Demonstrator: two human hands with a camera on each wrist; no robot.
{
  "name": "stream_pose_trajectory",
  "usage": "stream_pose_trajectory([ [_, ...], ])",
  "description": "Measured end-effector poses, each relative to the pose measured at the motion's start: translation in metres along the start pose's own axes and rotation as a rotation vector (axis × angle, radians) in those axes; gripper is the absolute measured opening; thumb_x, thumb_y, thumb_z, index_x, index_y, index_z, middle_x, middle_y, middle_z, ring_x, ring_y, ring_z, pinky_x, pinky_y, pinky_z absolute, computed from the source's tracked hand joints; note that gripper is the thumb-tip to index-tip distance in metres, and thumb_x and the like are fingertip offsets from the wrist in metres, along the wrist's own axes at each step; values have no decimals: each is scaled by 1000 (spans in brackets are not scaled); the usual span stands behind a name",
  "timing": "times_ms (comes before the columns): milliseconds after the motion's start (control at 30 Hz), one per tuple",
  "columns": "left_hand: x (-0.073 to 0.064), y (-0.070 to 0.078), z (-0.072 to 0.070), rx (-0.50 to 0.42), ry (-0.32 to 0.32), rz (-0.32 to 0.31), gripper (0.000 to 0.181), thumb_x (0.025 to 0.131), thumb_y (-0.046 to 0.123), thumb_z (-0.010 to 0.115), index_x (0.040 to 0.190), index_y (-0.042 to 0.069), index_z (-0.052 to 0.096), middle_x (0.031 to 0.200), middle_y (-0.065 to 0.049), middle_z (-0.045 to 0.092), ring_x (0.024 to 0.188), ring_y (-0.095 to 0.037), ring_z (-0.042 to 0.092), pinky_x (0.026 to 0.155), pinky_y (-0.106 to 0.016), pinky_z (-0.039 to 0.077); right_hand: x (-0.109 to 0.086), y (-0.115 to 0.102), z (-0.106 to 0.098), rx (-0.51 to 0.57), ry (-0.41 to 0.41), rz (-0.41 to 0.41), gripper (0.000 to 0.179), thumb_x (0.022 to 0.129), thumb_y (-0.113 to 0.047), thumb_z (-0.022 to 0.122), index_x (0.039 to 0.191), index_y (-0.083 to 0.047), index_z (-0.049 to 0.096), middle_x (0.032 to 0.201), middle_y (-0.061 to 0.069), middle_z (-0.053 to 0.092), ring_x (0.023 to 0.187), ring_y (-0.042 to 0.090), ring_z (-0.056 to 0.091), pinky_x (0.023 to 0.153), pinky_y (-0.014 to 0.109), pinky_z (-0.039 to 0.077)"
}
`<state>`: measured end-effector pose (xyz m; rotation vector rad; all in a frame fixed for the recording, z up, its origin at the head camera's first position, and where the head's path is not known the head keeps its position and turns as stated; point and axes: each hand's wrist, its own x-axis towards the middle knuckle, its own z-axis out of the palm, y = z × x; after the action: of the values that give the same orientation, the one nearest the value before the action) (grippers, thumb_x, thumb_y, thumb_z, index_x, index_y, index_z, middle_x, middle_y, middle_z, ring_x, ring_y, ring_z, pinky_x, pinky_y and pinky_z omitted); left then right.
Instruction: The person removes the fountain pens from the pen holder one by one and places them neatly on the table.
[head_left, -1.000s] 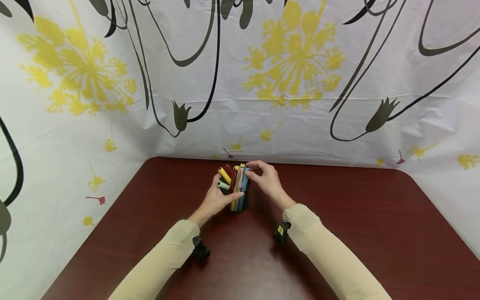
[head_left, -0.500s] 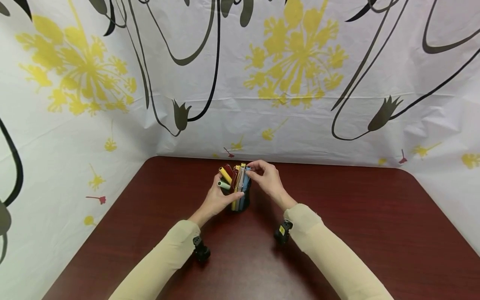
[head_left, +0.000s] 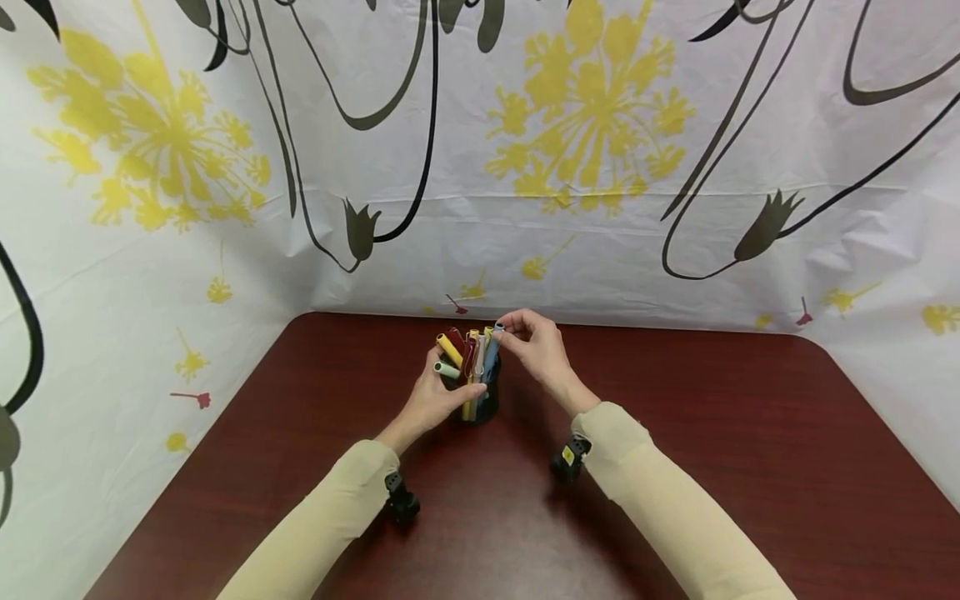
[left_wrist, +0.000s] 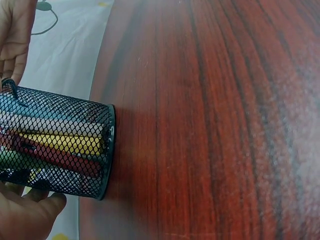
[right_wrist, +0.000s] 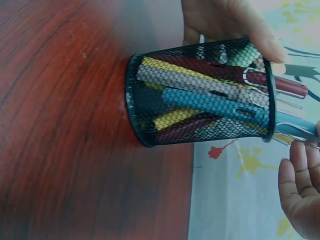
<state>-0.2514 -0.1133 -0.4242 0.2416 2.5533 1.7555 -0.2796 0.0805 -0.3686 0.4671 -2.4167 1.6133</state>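
Observation:
A black mesh pencil cup (right_wrist: pixel 131 100) stands on the table, filled with several capped pens. My left hand (head_left: pixel 431 398) grips the cup from its left, thumb across the near side. At the rim, my right hand (head_left: pixel 542 350) pinches the top of a blue pen (right_wrist: pixel 215 104) with thumb and index finger. Through the mesh in the right wrist view, the blue pen's lower end sits above the cup's base. Around it are a grey pen (right_wrist: pixel 185 82), a dark red pen (right_wrist: pixel 295 88) and yellow ones. A yellow pen (head_left: pixel 450 350) and pale green pen (head_left: pixel 446 369) lean left.
The dark red-brown wooden table (head_left: pixel 675 433) extends in front and to both sides. Behind the cup, a white sheet (head_left: pixel 465 250) with printed flowers hangs along the table's back edge. Black wrist cameras (head_left: pixel 402 500) are strapped over the beige sleeves (head_left: pixel 322 508).
My right hand has risen slightly, drawing the blue pen upward so its top stands higher above the cup. The left hand has stayed on the cup.

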Motion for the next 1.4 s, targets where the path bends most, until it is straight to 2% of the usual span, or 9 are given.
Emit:
stream_pose_trajectory([
  [133,0,0,0,2,4,-4,94,79,34,75,147,14,14,143,-16,38,129,-29,40,102,-51,35,2,-4,-5,14,26,-7,20,87,-13,68,104,-4,66,93,14,65,83,23,60,71,28,47],
  [267,0,0,0,-4,6,-10,93,79,33,76,147,14,15,142,-15,39,129,-29,41,102,-51,35,4,-7,-11,53,70,-7,20,87,-12,68,104,-2,66,92,15,65,78,16,59,69,23,46],
  [367,0,2,0,-8,7,-4,93,78,33,76,147,14,15,141,-15,40,128,-28,42,102,-50,35,5,-8,-15,147,113,11,22,86,-8,68,105,3,64,86,11,63,73,10,59,67,20,49],
  [500,0,1,0,-11,10,10,94,78,32,77,147,15,16,139,-15,42,128,-28,42,102,-50,35,6,-9,-21,303,178,40,25,86,-4,67,107,7,60,83,2,60,72,7,59,72,27,54],
  [633,0,0,0,-5,11,3,94,78,32,77,147,15,15,139,-15,42,129,-28,40,102,-51,35,7,-8,-27,420,249,51,22,87,-1,65,108,4,60,81,-2,59,73,7,59,73,29,55],
  [833,0,0,1,-3,10,-1,95,77,33,77,147,15,16,138,-16,43,127,-28,42,101,-50,36,5,-2,-38,559,324,78,21,88,0,62,108,1,58,80,-3,57,73,7,60,71,26,55],
  [967,1,0,1,-2,13,6,92,78,31,77,146,15,18,136,-15,45,126,-28,43,101,-49,37,3,1,-45,596,360,122,21,89,-3,62,110,0,57,80,-3,57,72,6,62,71,23,54],
  [1133,0,1,1,5,11,16,91,78,30,77,146,14,18,135,-15,46,126,-28,44,100,-49,38,3,6,-53,669,417,199,15,89,-3,62,102,-8,57,78,-4,57,71,7,61,71,22,54],
  [1400,-1,2,0,22,14,7,92,78,32,77,146,14,17,137,-16,45,127,-30,43,100,-50,38,-1,22,-71,787,487,295,21,90,-5,60,110,-2,53,82,-3,58,74,7,61,72,20,53],
])
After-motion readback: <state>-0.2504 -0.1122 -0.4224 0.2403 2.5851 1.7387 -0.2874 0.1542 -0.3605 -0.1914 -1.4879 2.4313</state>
